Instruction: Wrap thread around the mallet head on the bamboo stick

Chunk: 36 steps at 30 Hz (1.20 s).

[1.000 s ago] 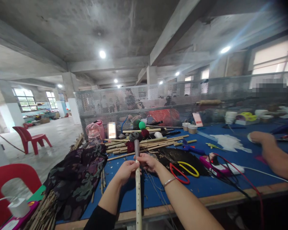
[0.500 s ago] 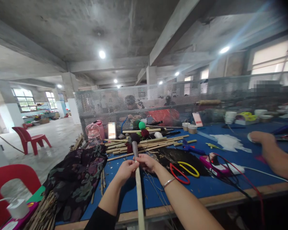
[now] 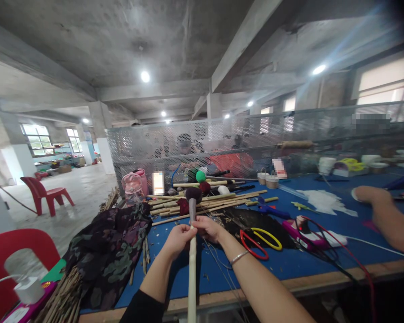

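A long pale stick (image 3: 192, 273) points away from me, its far end wrapped in grey material and topped by a dark round head (image 3: 193, 194). My left hand (image 3: 179, 240) pinches the stick just below the grey wrap (image 3: 192, 210). From the other side my right hand (image 3: 208, 228) closes its fingers at the lower edge of that wrap; the fingertips partly hide the join. Beyond the hands lie several pale sticks (image 3: 229, 202) and small balls, among them a green ball (image 3: 200, 176) and a dark red ball (image 3: 204, 187).
Scissors (image 3: 261, 242) with red and yellow handles lie right of my hands, near a purple-and-white power strip (image 3: 309, 237) with cables. Dark patterned cloth (image 3: 111, 255) covers the left table edge. Another person's arm (image 3: 387, 220) rests at right. A perforated metal screen (image 3: 262, 139) stands behind.
The lower end of the stick has swung slightly left and its head slightly right. Both hands keep their hold near the wrap. The whole view has shifted a little.
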Tool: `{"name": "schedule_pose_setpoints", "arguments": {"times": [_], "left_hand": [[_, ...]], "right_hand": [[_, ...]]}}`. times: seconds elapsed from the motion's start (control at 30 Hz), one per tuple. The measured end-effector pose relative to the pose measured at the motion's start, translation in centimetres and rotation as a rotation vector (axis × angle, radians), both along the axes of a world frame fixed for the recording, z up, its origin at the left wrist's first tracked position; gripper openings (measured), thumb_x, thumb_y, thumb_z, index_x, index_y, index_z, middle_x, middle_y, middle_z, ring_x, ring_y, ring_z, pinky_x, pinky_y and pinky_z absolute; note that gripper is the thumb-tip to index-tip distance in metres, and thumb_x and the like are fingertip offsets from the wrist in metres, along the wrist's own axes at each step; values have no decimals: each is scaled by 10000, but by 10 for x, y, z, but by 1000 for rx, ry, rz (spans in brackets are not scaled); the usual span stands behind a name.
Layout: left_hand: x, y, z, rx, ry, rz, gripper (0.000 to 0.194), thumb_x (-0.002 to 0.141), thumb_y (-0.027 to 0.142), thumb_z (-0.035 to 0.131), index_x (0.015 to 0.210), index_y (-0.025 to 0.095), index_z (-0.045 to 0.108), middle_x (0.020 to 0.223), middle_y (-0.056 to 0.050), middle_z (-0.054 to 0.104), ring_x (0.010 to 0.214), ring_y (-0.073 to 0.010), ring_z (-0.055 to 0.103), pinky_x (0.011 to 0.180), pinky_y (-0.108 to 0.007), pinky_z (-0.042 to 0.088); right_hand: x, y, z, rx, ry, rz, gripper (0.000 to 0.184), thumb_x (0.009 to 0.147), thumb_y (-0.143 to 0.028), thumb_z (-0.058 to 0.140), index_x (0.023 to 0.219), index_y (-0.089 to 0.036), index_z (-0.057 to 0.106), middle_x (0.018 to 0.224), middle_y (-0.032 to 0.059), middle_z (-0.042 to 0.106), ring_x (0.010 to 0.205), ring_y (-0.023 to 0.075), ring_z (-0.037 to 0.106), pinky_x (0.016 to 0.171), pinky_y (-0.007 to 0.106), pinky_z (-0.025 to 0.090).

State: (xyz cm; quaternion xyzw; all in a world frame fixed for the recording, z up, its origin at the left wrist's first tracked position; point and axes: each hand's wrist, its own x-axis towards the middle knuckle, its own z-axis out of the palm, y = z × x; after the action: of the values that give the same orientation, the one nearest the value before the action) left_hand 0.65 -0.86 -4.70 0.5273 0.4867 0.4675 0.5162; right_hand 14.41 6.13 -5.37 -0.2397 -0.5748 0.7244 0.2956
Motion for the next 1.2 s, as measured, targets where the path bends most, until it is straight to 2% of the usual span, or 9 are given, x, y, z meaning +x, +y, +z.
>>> {"name": "schedule_pose_setpoints", "arguments": {"times": [0.17,0.33,0.43,0.7,0.77,0.9,1.0,1.1,1.2], "left_hand": [[2,-1,0,-59,-196,-102,394,606,483,674,667,152,468,553,-8,540,484,-112,521,458,-211,331],[-3,6,-8,72,81,80,400,588,488,687,671,143,501,474,49,457,404,-59,375,430,-204,246],[-4,7,-8,126,154,96,423,560,504,704,611,137,499,458,54,432,414,-51,343,439,-206,231],[2,-3,2,-111,-251,-111,434,585,492,706,720,129,510,622,-35,580,525,-117,556,482,-209,359],[2,-2,0,-127,-214,-91,428,591,496,699,705,131,506,580,-16,557,507,-116,552,472,-207,364],[3,1,-5,-40,-4,49,449,572,538,691,643,151,473,427,69,414,351,-52,372,372,-182,259],[3,2,-5,23,56,93,450,529,503,733,631,153,469,428,70,426,352,-44,351,367,-180,249],[1,0,-1,2,-18,64,433,542,484,735,630,147,478,457,48,470,380,-56,407,398,-186,299],[1,-5,3,-72,-179,-57,411,597,486,697,696,131,515,570,-17,569,456,-88,501,442,-199,352]], "right_hand": [[2,0,3,26,-11,4,356,636,-413,701,707,-162,458,394,-122,275,328,16,142,340,207,40],[1,3,-2,42,-66,-55,354,615,-404,706,689,-168,453,384,-117,290,315,24,176,329,210,50],[1,3,-1,51,-73,-51,363,609,-411,708,676,-166,447,379,-119,285,315,22,173,330,208,51],[3,3,1,53,14,18,375,641,-430,694,661,-164,431,393,-119,263,329,18,140,342,211,40],[3,4,0,56,-32,-18,375,620,-423,704,648,-162,436,385,-114,291,318,18,166,340,213,50],[2,4,-2,48,-80,-63,369,597,-417,708,660,-164,446,388,-112,318,308,20,199,338,216,57],[2,3,-1,66,-94,-51,380,597,-429,707,655,-165,441,389,-109,324,308,21,206,338,215,56],[2,2,1,61,-61,-16,388,607,-429,712,679,-165,437,405,-113,314,325,16,181,346,204,50],[3,1,3,26,-3,24,382,622,-424,710,708,-164,444,413,-121,280,345,15,147,354,199,43]]}}
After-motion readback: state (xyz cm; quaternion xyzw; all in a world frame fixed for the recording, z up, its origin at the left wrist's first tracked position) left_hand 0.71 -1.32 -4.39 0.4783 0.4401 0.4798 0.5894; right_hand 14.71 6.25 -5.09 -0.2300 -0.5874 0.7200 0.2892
